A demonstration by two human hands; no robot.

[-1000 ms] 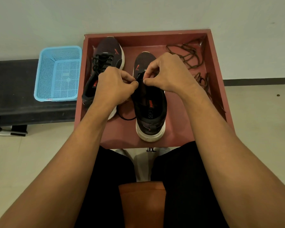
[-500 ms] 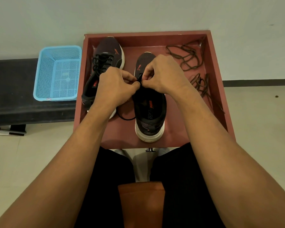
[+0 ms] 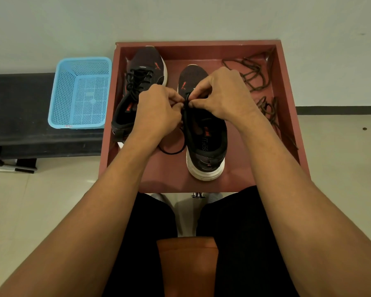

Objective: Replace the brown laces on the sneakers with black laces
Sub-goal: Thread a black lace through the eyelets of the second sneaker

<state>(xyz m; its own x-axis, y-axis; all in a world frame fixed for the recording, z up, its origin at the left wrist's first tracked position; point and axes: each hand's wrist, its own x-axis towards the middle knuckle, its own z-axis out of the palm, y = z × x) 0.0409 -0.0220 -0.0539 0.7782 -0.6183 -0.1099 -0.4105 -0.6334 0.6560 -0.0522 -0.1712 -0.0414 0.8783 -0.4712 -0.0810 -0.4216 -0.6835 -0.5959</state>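
Note:
Two dark sneakers stand in a reddish-brown tray (image 3: 287,86). The left sneaker (image 3: 144,69) carries black laces through its eyelets. The right sneaker (image 3: 206,142) sits heel toward me, its eyelet area hidden by my hands. My left hand (image 3: 159,112) and my right hand (image 3: 221,95) meet over its tongue, each pinching the black lace (image 3: 186,103). A loop of that lace (image 3: 171,151) trails on the tray floor beside the shoe. Two brown laces (image 3: 253,73) lie loose in the tray's right side.
A light blue plastic basket (image 3: 79,93) sits on a black bench (image 3: 15,108) left of the tray. A pale wall rises behind. My legs in black and an orange-brown seat (image 3: 186,266) are below the tray.
Both hands have stayed over the right sneaker's tongue, the fingertips drawing closer together around the black lace. The shoes and brown laces have not moved.

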